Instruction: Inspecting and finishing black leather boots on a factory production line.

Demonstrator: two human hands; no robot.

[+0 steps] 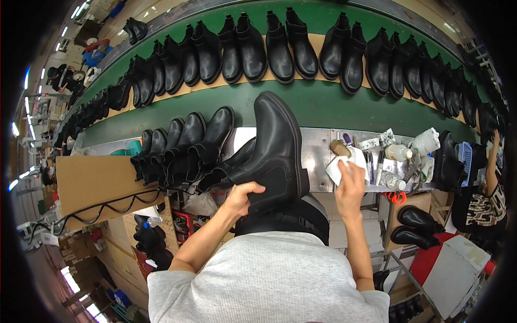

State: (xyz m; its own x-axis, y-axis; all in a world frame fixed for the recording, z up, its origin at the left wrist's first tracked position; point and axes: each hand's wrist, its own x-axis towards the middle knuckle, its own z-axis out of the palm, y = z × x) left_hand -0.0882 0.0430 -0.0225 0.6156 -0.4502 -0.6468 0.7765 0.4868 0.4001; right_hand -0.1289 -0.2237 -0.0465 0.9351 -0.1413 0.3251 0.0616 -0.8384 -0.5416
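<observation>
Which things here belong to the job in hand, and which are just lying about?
In the job:
black boot, in the left hand
white cloth or paper, in the right hand

Apparently just lying about, untouched:
cardboard box
blue basket
clear bottle

One boot (272, 140) is dead centre, a boot row (279, 51) stands beyond it on cardboard (318, 43), a boot cluster (193, 134) left, bottles (398, 153) on the bench (319, 144) right!

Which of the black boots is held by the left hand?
The boot in front of the grey shirt, toe toward the green surface: the left hand grips its shaft. The boots lined up on that surface stand apart from this hand.
</observation>
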